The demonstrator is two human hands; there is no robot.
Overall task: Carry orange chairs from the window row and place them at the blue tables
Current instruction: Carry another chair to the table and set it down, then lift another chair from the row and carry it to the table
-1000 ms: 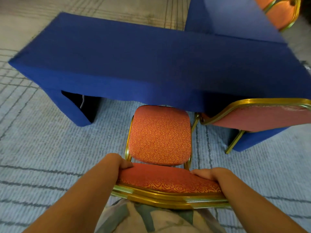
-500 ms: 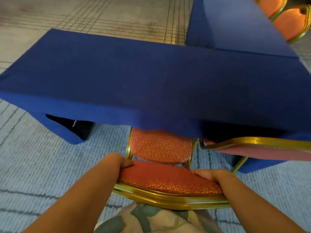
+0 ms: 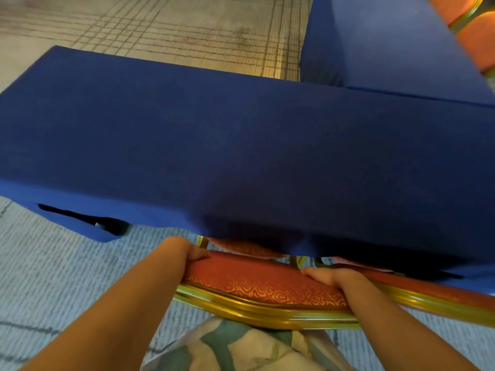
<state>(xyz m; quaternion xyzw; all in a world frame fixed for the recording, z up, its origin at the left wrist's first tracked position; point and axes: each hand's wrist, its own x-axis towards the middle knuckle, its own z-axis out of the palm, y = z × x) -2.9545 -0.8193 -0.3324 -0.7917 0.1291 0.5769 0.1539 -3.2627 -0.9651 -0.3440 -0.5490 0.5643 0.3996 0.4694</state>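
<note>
Both hands clasp the top of the chair (image 3: 262, 285) back: the left hand (image 3: 182, 253) is wrapped round its left corner and the right hand (image 3: 329, 277) round its right end, each thumb lying on the orange pad. Camouflage trousers (image 3: 241, 349) show just below the gold frame. The chair stands on the carpet (image 3: 53, 277) at the near edge of the table (image 3: 241, 156), its seat almost wholly under the blue cloth with only a strip showing. A second chair (image 3: 428, 295) stands just beside it on the right, also tucked under that edge. A second table (image 3: 388, 44) meets the first at its far right corner, with far chairs (image 3: 471, 30) beyond it.
</note>
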